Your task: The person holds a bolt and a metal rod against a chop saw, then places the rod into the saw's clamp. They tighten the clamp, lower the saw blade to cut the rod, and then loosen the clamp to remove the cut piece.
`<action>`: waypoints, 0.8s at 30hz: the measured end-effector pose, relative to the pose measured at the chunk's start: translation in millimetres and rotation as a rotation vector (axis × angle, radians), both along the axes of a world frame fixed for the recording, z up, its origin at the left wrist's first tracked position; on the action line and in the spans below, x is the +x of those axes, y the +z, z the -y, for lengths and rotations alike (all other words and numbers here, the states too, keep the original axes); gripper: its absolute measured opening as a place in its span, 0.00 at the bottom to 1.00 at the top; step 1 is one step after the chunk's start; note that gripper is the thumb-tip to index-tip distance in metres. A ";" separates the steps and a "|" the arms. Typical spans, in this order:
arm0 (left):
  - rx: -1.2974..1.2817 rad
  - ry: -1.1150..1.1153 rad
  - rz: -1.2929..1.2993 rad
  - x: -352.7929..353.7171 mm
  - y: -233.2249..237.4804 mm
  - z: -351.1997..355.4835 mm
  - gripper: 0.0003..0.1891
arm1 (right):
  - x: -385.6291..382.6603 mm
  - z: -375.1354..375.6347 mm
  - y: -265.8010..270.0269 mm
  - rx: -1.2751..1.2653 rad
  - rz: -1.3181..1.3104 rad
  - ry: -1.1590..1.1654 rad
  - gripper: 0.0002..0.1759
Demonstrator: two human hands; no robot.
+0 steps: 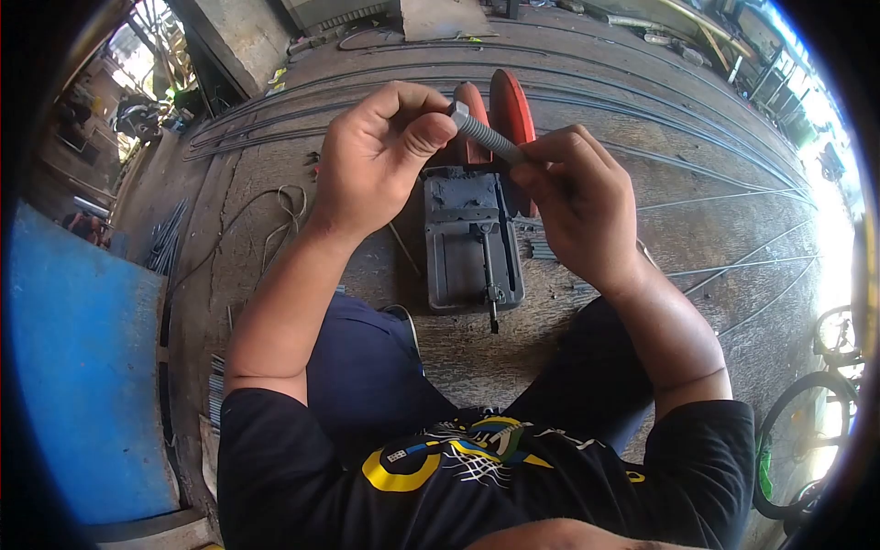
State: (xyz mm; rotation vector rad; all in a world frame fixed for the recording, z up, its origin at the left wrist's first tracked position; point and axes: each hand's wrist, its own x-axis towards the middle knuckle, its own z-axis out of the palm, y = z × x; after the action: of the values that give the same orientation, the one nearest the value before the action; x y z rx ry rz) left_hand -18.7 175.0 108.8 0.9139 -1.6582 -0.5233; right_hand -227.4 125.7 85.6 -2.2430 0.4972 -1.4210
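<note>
A grey threaded bolt (488, 137) is held up at a slant between my two hands, its hex head at the upper left. My left hand (385, 151) pinches the head between thumb and fingers. Around the lower right end of the shank, the fingers of my right hand (582, 197) are closed, hiding its tip. Just below and behind the bolt stands a cut-off saw (463, 275) on the floor, with a dark metal base, a clamp screw and a red guard (515, 105). My hands appear to be above the machine, not touching it.
Long thin steel rods (587, 101) lie across the floor behind the saw and to the right. A cable (284, 206) curls at the left. A blue panel (87, 367) stands at far left, and a bicycle wheel (797, 440) at the lower right.
</note>
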 end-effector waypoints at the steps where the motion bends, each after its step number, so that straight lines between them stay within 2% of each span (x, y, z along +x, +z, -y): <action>1: -0.003 -0.017 -0.038 -3.4 1.5 -1.1 0.21 | 0.0 0.0 0.0 -0.006 0.003 0.003 0.09; 5: -0.080 -0.131 -0.076 -10.6 4.3 1.3 0.19 | 1.3 -0.1 -1.3 -0.022 0.022 -0.006 0.09; 7: -0.051 -0.368 -0.233 -8.8 2.4 4.1 0.15 | 1.2 -2.0 -0.8 0.043 0.009 0.028 0.09; 11: -0.058 -0.382 -0.154 18.3 -11.1 24.5 0.16 | 0.3 -5.3 -6.7 0.205 0.039 0.137 0.08; 13: -0.035 0.101 -0.123 26.9 -17.2 38.9 0.24 | -3.7 -12.0 1.4 0.436 0.158 0.365 0.08; 14: -0.036 0.078 -0.174 35.1 -22.4 42.3 0.26 | -10.3 -13.5 7.3 0.578 0.074 0.403 0.09; 15: -0.043 0.076 -0.173 35.2 -17.2 37.9 0.26 | -9.0 -11.7 7.3 0.571 0.074 0.404 0.09; 17: 0.022 -0.284 -0.219 26.9 -3.1 21.6 0.21 | -5.2 -9.0 1.1 0.636 0.064 0.318 0.08; 18: -0.022 -0.349 -0.204 18.4 -0.9 17.3 0.17 | -2.7 -9.8 -2.4 0.639 0.063 0.317 0.08; 19: -0.023 -0.344 -0.206 11.8 2.1 10.1 0.17 | 0.7 -10.3 -5.1 0.531 0.058 0.239 0.08; 20: 0.050 -0.244 -0.138 6.3 5.4 2.0 0.18 | 3.4 -10.6 -6.3 0.422 0.052 0.164 0.07; 21: 0.123 -0.145 -0.071 2.8 7.8 -3.8 0.18 | 4.7 -10.9 -6.6 0.421 0.047 0.169 0.07; 22: 0.093 -0.066 -0.019 1.0 9.2 -6.1 0.17 | 4.7 -11.2 -6.9 0.380 0.041 0.142 0.07; 24: 0.016 -0.104 0.006 -3.1 15.2 -10.2 0.17 | 3.3 -11.2 -6.7 0.337 0.036 0.109 0.08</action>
State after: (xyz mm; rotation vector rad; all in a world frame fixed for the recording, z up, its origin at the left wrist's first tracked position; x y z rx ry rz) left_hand -21.8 185.2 123.9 0.8447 -1.7157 -0.6055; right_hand -224.0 136.9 78.9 -1.9430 0.5490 -1.2187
